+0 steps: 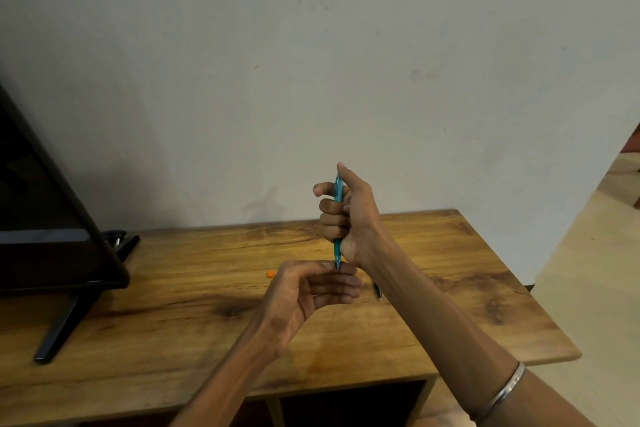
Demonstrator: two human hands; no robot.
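From where the head camera looks down, the person stands at a wooden table point(207, 315) against a pale wall, working on a teal pen point(337, 250) held upright above the tabletop, well clear of the wood. The right hand point(346, 218) is wrapped in a fist round the barrel, with the thumb lying up along the top end. The left hand point(304, 295) sits just beneath, fingers curled, thumb and forefinger pinching at the pen's lower tip, though blur there hides exactly what they hold. It looks to me like a pen being taken apart or put back together, and the job seems to be somewhere in the middle. A small orange piece point(270, 274) lies loose on the table to the left of the hands, and a thin dark part point(377, 291), perhaps a refill or a tip, lies beside the right forearm. So some bits appear to be out of the pen, and the tip end is what is being dealt with now. I cannot tell whether those loose parts belong to this pen. A silver bangle point(505, 388) circles the right forearm, and a black television point(52, 236) stands on its legs at the table's left end.
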